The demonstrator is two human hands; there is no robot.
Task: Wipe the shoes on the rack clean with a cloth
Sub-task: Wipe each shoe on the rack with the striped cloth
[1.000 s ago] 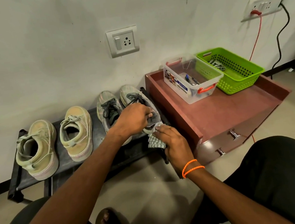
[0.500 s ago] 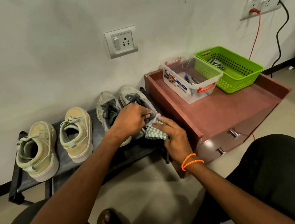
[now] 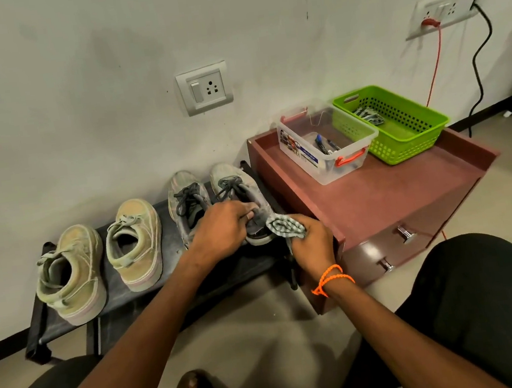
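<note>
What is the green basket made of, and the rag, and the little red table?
The green basket looks like moulded plastic: glossy, one bright colour, with rows of neat holes. The rag in the right hand looks like soft woven cloth: checked and crumpled into folds. The little red table is probably wood or board with a smooth maroon coat; the pictures cannot settle which.

Dim, even indoor light, apparently from above and behind the camera. Soft shadows on the floor below the arms and under the rack. Mottled shading on the wall. Small glints on the drawer knobs. Strong wide-angle bending at the edges; skirting line curved. Focus acceptable at centre, softer towards the lower corners. Slight grain throughout.
</note>
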